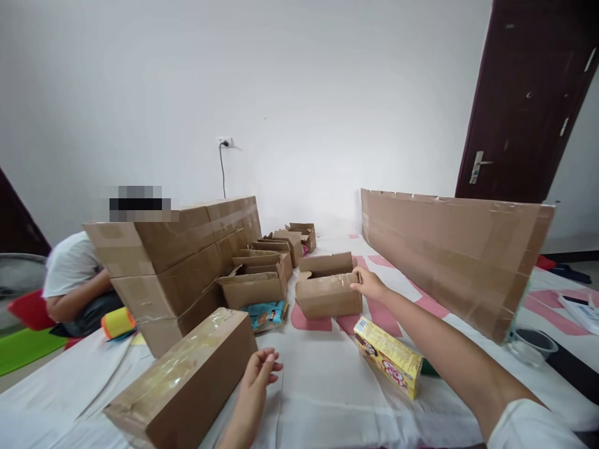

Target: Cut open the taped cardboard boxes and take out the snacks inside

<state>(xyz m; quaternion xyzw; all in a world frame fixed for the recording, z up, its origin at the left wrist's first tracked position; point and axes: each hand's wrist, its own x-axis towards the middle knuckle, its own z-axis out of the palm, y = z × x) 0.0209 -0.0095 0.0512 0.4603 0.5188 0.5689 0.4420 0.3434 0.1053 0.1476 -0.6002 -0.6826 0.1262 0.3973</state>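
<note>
Head view, one frame. Surface is a white sheet (327,386) with pink patches, spread flat; cannot tell whether floor or bed lies under it.

Long cardboard panel (449,249) stands on edge at 2 o'clock, running away toward the wall. Stacked cardboard wall (178,262), taped, stands at 10 o'clock, two tiers visible. A person in a white shirt (70,268) sits beyond that stack at 9 o'clock, partly hidden by it.

Long taped box (187,380) lies on the sheet at 7 o'clock, slightly askew. Left hand (257,380) sits just beside its near right corner, fingers loosely curled, grip open and holding nothing; cannot tell whether it touches the box.

Row of small open cartons (266,262) runs from centre toward 12 o'clock. Nearest to centre lies a closed small carton (327,296), with another carton just behind it. Right hand (369,285) is stretched out to the closed carton's upper right corner, fingertips touching the edge; grip is open, not clamped on it.

Yellow snack box (388,355) lies tilted on the sheet under the right forearm, at 5 o'clock from the closed carton, apart from it. Blue printed packet (266,315) lies in front of the open cartons. Clear plastic bowl (531,346) sits at 3 o'clock near the panel's end.
</note>
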